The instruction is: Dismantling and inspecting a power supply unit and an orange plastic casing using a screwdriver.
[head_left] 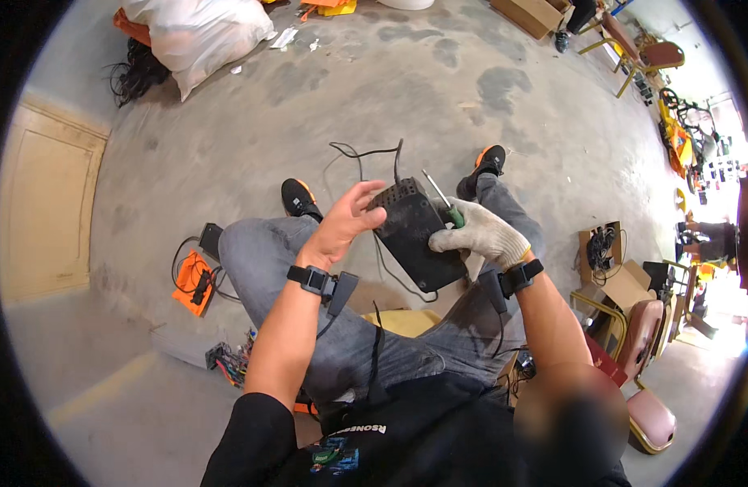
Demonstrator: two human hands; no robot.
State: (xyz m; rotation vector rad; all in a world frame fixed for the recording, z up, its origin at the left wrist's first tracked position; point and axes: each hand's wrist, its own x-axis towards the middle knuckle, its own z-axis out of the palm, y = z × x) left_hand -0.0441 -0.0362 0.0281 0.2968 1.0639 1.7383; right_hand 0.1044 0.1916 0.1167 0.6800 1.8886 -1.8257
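Observation:
A black metal box (pixel 419 235) with a vented end and a black cable (pixel 397 158) is tilted in front of me, above the gap between my knees. My right hand (pixel 484 235), in a pale work glove, grips the box's right side with the thumb across its face. That same hand also holds a screwdriver (pixel 447 204) with a green handle, its shaft pointing up and away. My bare left hand (pixel 350 219) is at the box's left corner by the vents, thumb and fingers apart. Whether its fingertips press on the box I cannot tell.
An orange pouch (pixel 194 284) and a small black adapter (pixel 211 239) lie left of my leg. Behind them sits a grey unit with coloured wires (pixel 228 361). Cardboard boxes (pixel 626 284) and chairs (pixel 642 337) stand at right. A white sack (pixel 197 36) lies far left.

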